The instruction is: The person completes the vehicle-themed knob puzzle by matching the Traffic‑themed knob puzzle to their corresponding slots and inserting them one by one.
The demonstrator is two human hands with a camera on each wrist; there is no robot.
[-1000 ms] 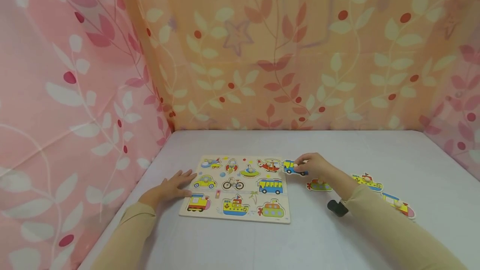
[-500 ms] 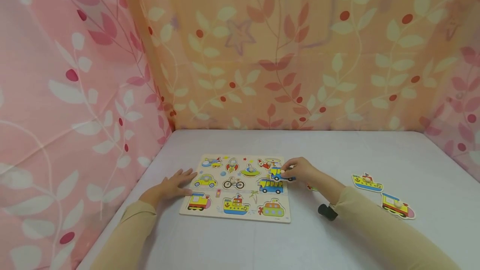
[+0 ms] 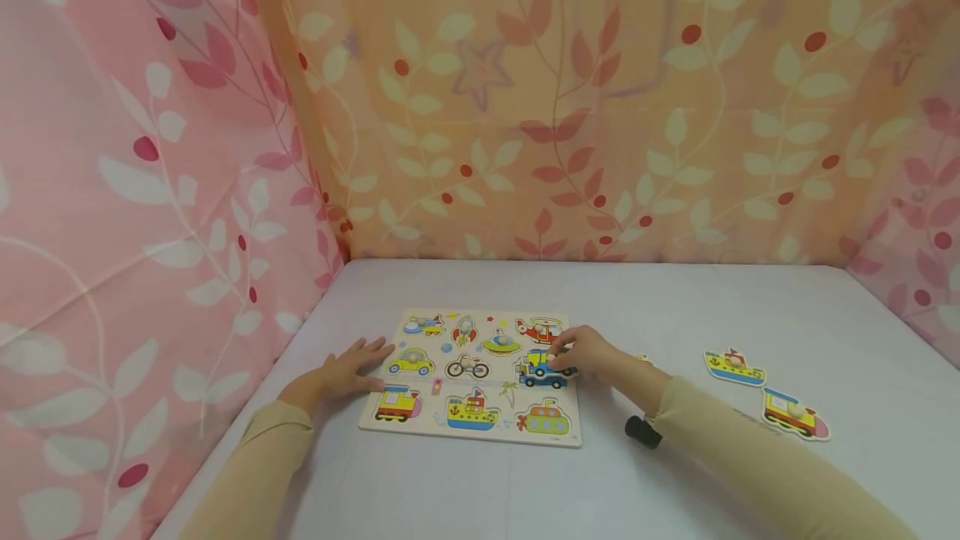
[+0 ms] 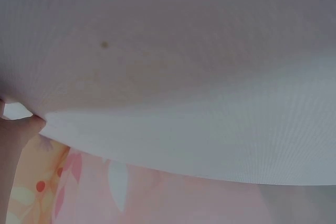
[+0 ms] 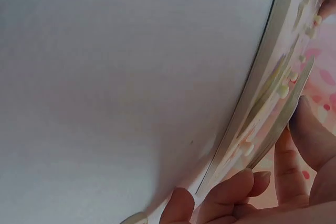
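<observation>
A wooden knob puzzle board (image 3: 435,411) with vehicle pictures lies flat on the table. My right hand (image 3: 588,352) pinches a blue-and-yellow bus puzzle piece (image 3: 542,362) by its knob, above the printed bus at the board's right side. In the right wrist view the bus piece (image 5: 281,119) is tilted and raised off the board. My left hand (image 3: 345,372) rests flat at the board's left edge, fingers spread and thumb at its border. Knobbed pieces such as the car (image 3: 411,361), bicycle (image 3: 467,366) and helicopter (image 3: 540,330) sit in the board.
Loose on the white table (image 3: 480,490) at right lie a ship piece (image 3: 735,366) and a train piece (image 3: 795,413). Another piece is mostly hidden behind the right forearm. A small black object (image 3: 642,432) is at the right wrist. Patterned curtains (image 3: 525,107) stand behind and at the sides.
My right hand has carried the bus piece left and toward me, from beside the board's right edge to over the printed bus. My left hand has stayed in place.
</observation>
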